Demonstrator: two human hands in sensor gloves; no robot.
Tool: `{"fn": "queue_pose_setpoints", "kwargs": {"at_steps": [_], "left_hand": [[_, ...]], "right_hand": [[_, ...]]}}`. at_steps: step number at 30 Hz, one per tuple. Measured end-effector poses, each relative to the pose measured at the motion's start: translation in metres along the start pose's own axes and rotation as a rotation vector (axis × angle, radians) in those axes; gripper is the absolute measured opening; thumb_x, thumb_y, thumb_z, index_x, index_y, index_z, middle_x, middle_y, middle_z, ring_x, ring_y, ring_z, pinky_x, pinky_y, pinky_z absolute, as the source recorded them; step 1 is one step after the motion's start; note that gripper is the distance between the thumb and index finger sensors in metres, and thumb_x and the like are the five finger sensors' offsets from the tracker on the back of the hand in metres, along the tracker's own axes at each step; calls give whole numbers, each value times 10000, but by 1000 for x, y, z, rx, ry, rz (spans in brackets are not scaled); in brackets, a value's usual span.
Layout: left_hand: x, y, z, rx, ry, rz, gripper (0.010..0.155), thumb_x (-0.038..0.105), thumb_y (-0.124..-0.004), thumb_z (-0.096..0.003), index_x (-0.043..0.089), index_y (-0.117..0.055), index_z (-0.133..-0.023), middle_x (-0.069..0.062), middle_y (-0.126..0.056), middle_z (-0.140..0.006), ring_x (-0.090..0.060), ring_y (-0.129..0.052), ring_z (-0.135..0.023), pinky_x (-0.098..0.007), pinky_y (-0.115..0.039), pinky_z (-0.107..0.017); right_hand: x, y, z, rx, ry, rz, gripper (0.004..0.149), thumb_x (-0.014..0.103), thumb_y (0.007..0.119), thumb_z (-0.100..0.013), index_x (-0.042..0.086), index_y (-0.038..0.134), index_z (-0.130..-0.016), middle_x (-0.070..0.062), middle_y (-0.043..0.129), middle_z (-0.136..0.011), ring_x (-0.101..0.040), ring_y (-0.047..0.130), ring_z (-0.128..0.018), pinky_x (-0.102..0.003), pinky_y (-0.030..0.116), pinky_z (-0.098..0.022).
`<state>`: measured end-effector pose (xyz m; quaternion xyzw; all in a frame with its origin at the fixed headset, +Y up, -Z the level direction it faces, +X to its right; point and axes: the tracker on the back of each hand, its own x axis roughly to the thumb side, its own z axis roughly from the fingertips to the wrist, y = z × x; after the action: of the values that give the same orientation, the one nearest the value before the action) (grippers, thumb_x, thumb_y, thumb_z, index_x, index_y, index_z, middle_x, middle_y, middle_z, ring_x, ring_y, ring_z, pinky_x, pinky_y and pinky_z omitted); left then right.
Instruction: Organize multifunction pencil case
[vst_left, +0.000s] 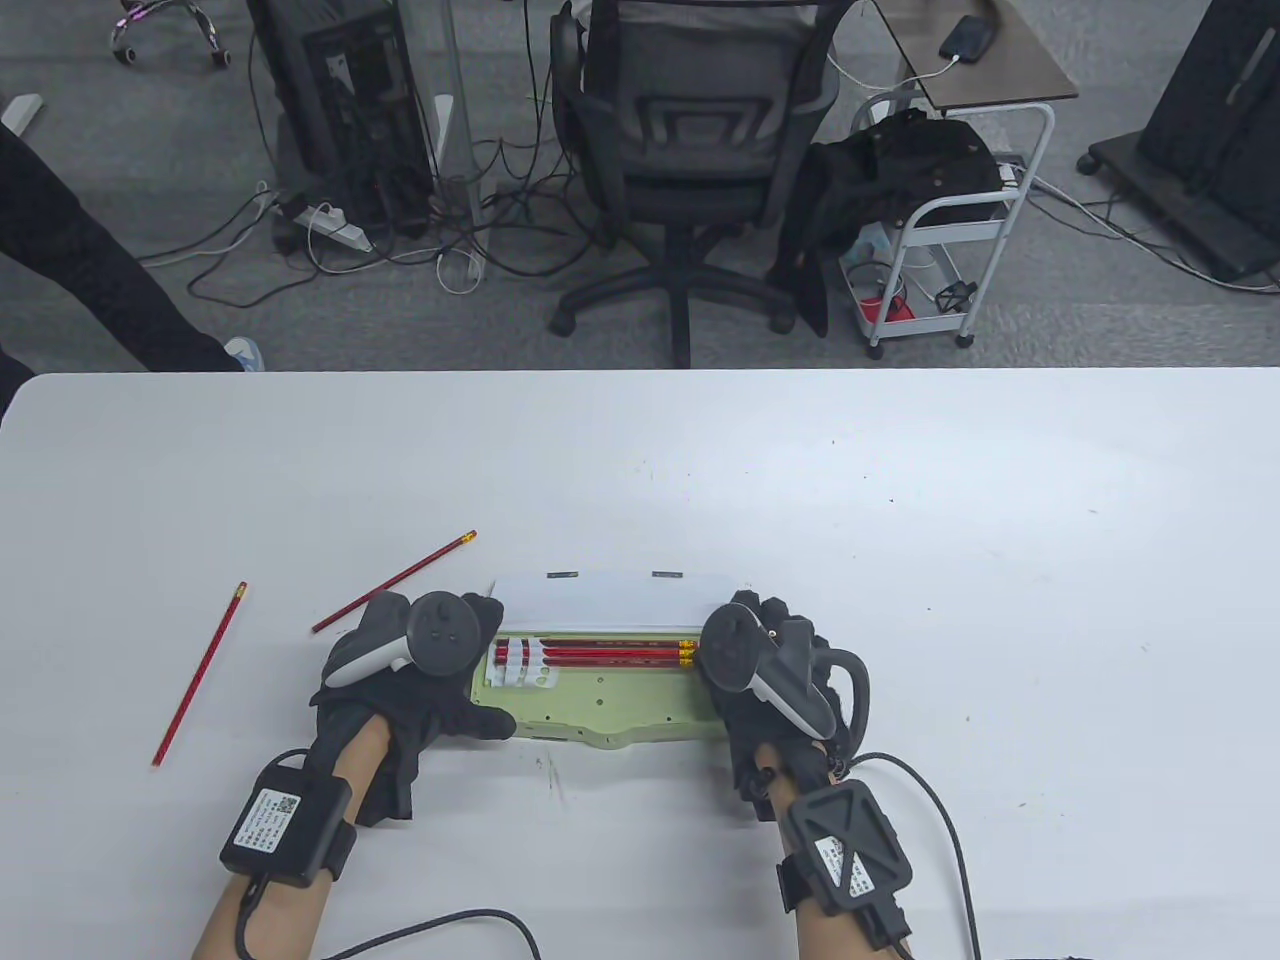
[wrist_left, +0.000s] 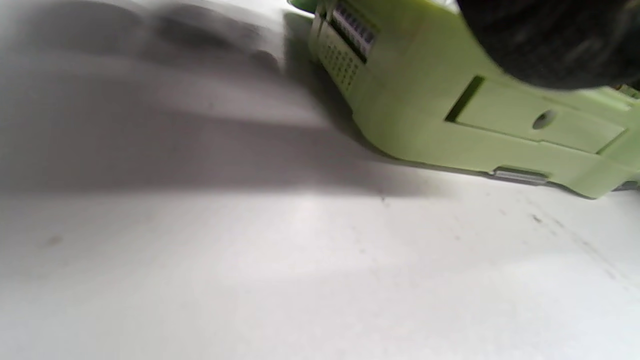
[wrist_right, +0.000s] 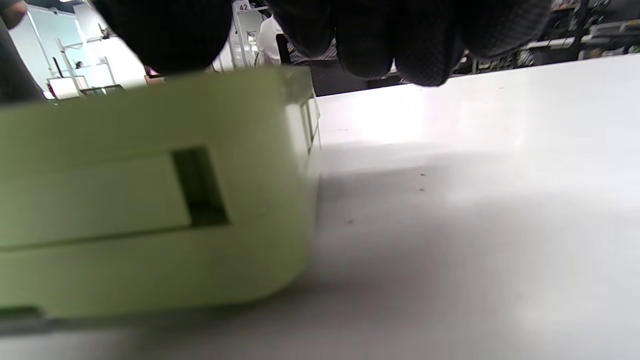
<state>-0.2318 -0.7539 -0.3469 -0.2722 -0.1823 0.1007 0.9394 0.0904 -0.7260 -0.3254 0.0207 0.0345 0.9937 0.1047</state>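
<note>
Pale-green plastic pencil case (vst_left: 600, 705) lies open on the white bench (vst_left: 900, 560), directly in front of me, long axis running left to right, its white lid (vst_left: 600, 600) folded back on the far side. Three red pencils (vst_left: 610, 655) sit in the far channel, parallel to that axis, with a white clip strip (vst_left: 520, 668) across their left ends.

My left hand (vst_left: 420, 680) is at the case's left end, thumb laid along the near-left corner, other fingers reaching over the end toward the far side. My right hand (vst_left: 770, 680) is at the right end; the right wrist view shows its fingertips (wrist_right: 390, 45) curled over the top edge of the case end (wrist_right: 150, 200). I read both as grasping the case, one per end, though the trackers hide most of the fingers from above.

Two more red pencils lie loose on the bench, to the left of the case. The nearer red pencil (vst_left: 395, 582) slants away just beyond my left hand, eraser end far and right. The farther red pencil (vst_left: 200, 675) lies well apart to the left, steeply angled, eraser end far.

Judgement: both loose pencils are on the left, so my left hand is the nearer one; each would need turning to match the case's left-right axis before going in.
</note>
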Motion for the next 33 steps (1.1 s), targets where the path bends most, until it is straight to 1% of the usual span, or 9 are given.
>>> {"fn": "queue_pose_setpoints", "kwargs": {"at_steps": [4, 7, 11, 14, 17, 19, 22, 25, 33], "left_hand": [[0, 0, 0, -2, 1, -3, 1201, 670, -764, -269, 174, -104, -1142, -160, -163, -1255, -502, -287, -1158, -793, -377, -719], [-1, 0, 1, -4, 6, -10, 1192, 683, -744, -274, 188, -91, -1140, -160, -151, -1255, -511, -277, -1155, -795, -373, -718], [0, 4, 5, 4, -5, -2, 1177, 678, -731, -284, 172, -100, -1139, -172, -139, -1249, -517, -249, -1148, -792, -360, -721], [-4, 25, 21, 139, -12, 58, 1119, 645, -759, -341, 166, -155, -1153, -192, -194, -1257, -529, -253, -1143, -787, -343, -723], [-20, 52, 39, 389, 147, 66, 913, 504, -818, -444, 158, -365, -1157, -206, -425, -1246, -548, -427, -1118, -721, -447, -749], [-38, 64, 40, 436, 295, 33, 786, 420, -835, -486, 168, -473, -1138, -199, -556, -1210, -522, -553, -1088, -691, -526, -747], [-63, 70, 27, 365, 518, -101, 699, 374, -846, -495, 168, -568, -1102, -168, -699, -1137, -469, -713, -1015, -654, -634, -710], [-77, 65, 11, 285, 650, -154, 659, 358, -854, -495, 174, -613, -1080, -153, -757, -1097, -439, -776, -973, -635, -676, -690], [-90, 45, -16, 128, 798, -278, 588, 361, -826, -500, 184, -676, -1040, -133, -801, -1060, -413, -814, -951, -622, -695, -682]], "right_hand": [[-15, -3, 5, 67, -98, -92, 803, 469, 682, -514, 20, 415, -1124, -356, 422, -1108, -629, 513, -983, -723, 529, -686], [-20, 2, 7, 186, -188, -141, 891, 513, 670, -499, 9, 307, -1137, -350, 276, -1129, -639, 383, -1006, -740, 444, -693], [-17, 10, 5, 297, -216, -86, 965, 537, 664, -480, -28, 208, -1116, -348, 210, -1122, -622, 336, -1016, -733, 408, -698], [-15, 9, 3, 300, -218, -93, 957, 527, 677, -477, -30, 234, -1116, -348, 247, -1122, -613, 362, -1021, -727, 415, -702], [-13, 10, 4, 300, -209, -69, 948, 527, 659, -472, -24, 231, -1114, -345, 254, -1123, -611, 380, -1018, -720, 424, -702], [-11, 9, 5, 295, -209, -41, 938, 524, 651, -471, -23, 240, -1114, -348, 269, -1123, -609, 397, -1016, -715, 434, -703], [-6, 9, 7, 272, -200, -23, 915, 508, 650, -471, -24, 270, -1111, -356, 316, -1115, -601, 446, -1009, -703, 465, -702], [-4, 9, 11, 248, -187, -13, 887, 499, 647, -475, -17, 309, -1112, -353, 353, -1113, -598, 488, -1001, -695, 489, -700], [-4, 13, 15, 232, -161, -45, 861, 479, 641, -484, -16, 315, -1108, -351, 378, -1106, -591, 509, -996, -686, 503, -699]]}}
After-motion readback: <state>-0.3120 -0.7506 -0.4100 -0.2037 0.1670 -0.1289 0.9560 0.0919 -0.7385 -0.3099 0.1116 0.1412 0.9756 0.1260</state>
